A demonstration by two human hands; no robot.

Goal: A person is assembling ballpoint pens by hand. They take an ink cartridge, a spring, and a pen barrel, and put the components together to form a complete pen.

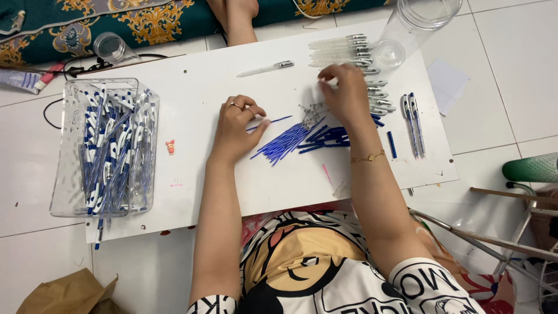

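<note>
Seemingly midway: the left hand (235,125) pinches one thin blue ink refill (273,121) off the loose pile (290,139) (many remain), the right hand (346,93) curls around clear pen barrels (343,49), while the clear plastic tray (70,174) brims with finished blue-and-white pens (110,157).

Both bare forearms are reaching forward from the body, palms turned down. The left hand (237,123), wearing a ring, is curling its fingers with thumb and forefinger pinching together. The right hand (347,93), a thin gold chain at its wrist, is stretching farther ahead, its fingers bending downward.
</note>
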